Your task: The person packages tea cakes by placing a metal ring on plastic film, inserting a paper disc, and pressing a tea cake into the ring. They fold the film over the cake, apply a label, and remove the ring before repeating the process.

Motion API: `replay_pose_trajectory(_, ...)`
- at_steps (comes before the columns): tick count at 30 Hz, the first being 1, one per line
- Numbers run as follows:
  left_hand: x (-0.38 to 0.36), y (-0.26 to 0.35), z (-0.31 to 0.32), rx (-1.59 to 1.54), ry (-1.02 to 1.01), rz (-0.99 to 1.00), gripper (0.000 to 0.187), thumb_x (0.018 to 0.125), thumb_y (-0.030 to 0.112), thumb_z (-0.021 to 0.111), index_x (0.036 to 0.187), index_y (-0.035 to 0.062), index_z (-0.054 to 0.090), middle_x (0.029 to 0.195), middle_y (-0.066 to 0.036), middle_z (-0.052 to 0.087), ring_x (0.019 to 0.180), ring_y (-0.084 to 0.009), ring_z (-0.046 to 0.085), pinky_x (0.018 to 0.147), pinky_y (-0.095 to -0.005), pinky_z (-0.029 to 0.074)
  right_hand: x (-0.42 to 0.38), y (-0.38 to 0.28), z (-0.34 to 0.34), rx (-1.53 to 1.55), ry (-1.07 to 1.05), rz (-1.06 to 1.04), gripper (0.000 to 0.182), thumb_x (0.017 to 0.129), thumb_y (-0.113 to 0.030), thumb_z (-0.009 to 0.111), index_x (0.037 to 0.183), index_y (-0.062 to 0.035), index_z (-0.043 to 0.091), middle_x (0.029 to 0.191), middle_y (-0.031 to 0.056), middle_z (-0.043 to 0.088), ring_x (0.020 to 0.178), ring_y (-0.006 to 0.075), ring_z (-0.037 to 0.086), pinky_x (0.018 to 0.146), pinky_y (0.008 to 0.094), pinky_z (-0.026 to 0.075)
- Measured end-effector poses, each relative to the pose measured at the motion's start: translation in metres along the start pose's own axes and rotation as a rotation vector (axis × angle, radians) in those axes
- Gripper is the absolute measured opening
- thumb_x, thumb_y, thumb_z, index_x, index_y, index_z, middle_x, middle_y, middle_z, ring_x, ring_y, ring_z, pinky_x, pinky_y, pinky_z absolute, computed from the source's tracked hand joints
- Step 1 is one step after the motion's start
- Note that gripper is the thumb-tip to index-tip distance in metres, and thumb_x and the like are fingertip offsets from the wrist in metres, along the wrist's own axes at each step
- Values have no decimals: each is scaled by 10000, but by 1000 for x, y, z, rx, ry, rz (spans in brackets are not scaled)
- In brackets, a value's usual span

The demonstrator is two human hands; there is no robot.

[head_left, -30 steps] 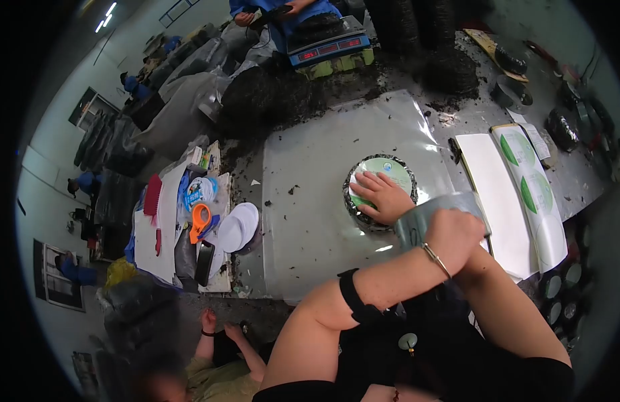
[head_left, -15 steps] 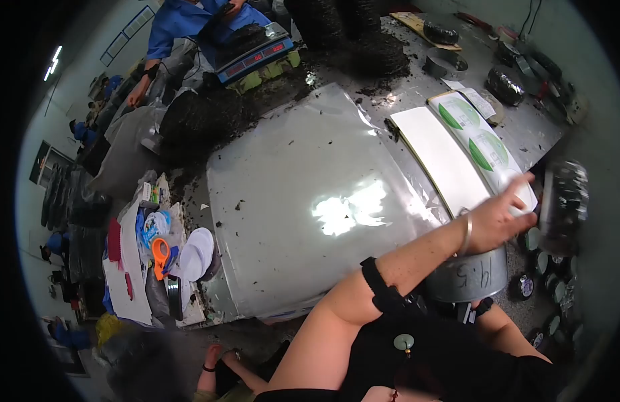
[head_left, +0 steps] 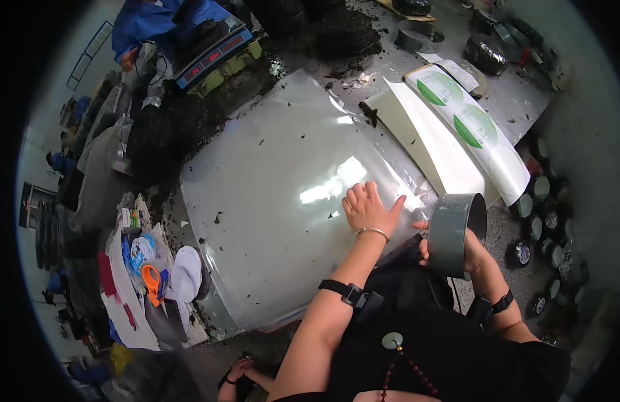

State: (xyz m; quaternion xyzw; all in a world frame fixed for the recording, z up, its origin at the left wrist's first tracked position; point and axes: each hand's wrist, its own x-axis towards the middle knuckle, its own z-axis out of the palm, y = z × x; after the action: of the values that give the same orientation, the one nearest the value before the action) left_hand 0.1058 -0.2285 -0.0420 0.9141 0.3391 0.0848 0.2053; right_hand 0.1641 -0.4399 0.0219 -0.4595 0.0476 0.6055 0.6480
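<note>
My left hand (head_left: pixel 372 209), with a bracelet at its wrist, is over the near right part of the clear plastic sheet (head_left: pixel 256 201), fingers apart and nothing in them. Whether it touches the sheet I cannot tell. To its right, my right hand (head_left: pixel 476 256) grips a grey metal ring (head_left: pixel 448 234), tipped on its side, its fingertips showing at the left edge. Small dark scraps are scattered on the sheet. Behind the ring lie sheets of round green-and-white labels (head_left: pixel 476 125) and a cream-coloured sheet (head_left: pixel 427 141) with a lifted edge.
Dark leafy material (head_left: pixel 166 134) is heaped beyond the sheet, near a blue scale (head_left: pixel 213 57) and a person in blue (head_left: pixel 146 30). Orange scissors (head_left: pixel 151 283) lie at the left. Another metal ring (head_left: pixel 419 37) and a wrapped bundle (head_left: pixel 486 53) are at the back right.
My left hand has moved left from beside a wrapped dark bundle to over the sheet. That bundle is no longer seen there. The metal ring is raised and turned in my right hand.
</note>
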Motion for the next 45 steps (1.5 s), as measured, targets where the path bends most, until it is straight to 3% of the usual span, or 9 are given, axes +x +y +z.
replay_pose_trajectory(3,-9,-62,-2,200,107,-137,998,867,739,581,1638,203,244,1690,-219,152,1553,-476,75,1204,-688,-15,-19,-16,-9,83,-61,-68,574,1030,-371,442,1413,52,512,824,186,658,752,231,668,734,406,593)
replay_pose_trajectory(12,21,-140,-51,352,-303,-67,1034,898,779,490,1670,221,87,1719,-204,1,1565,-465,-86,1188,-712,-67,7,-6,-4,-383,-145,-46,707,1064,-516,339,1479,41,465,962,175,711,817,193,682,801,297,551)
replay_pose_trajectory(18,6,-110,1,56,179,171,689,840,567,724,1340,117,577,1384,-176,545,1308,-378,477,1107,-517,354,-28,-12,-14,55,-205,-269,885,1011,-689,310,1550,12,349,1116,360,671,939,426,718,849,515,581)
replay_pose_trajectory(22,-2,-1,13,-38,54,218,451,703,489,856,883,125,660,939,-45,629,976,-255,578,853,-400,442,-36,-33,-8,355,-29,-400,816,1038,-646,288,1530,0,365,1145,364,659,976,456,707,861,550,585)
replay_pose_trajectory(28,14,-33,36,-422,-262,190,263,798,313,816,680,91,734,805,-90,700,837,-288,631,842,-414,481,-51,-68,30,61,270,-748,672,1081,-479,374,1467,69,423,1297,284,636,1100,381,691,935,506,582)
replay_pose_trajectory(32,3,-50,47,-505,-96,369,194,925,177,664,817,30,729,875,-147,706,842,-323,633,791,-428,503,-22,-99,38,-79,381,-848,520,1062,-298,533,1414,78,462,1268,245,658,1110,326,689,969,437,568)
replay_pose_trajectory(35,7,-56,40,-771,-84,234,199,995,166,592,899,12,673,847,-109,691,823,-260,639,783,-391,490,16,-114,73,-239,363,-865,481,1066,-269,530,1395,77,468,1259,266,652,1116,342,688,960,442,572)
replay_pose_trajectory(39,8,-97,43,-1579,-455,-523,254,1053,306,585,956,71,596,831,7,560,782,-102,535,796,-259,451,63,-115,107,-475,202,-840,452,1075,-261,524,1367,82,490,1224,270,672,1101,342,694,934,457,583)
replay_pose_trajectory(45,24,-155,-79,-1544,-263,-511,348,978,321,705,1132,21,616,982,-85,668,901,-165,651,822,-299,523,108,-88,153,-1099,48,-830,306,1054,-205,577,1193,61,635,1041,179,719,950,268,688,831,347,534)
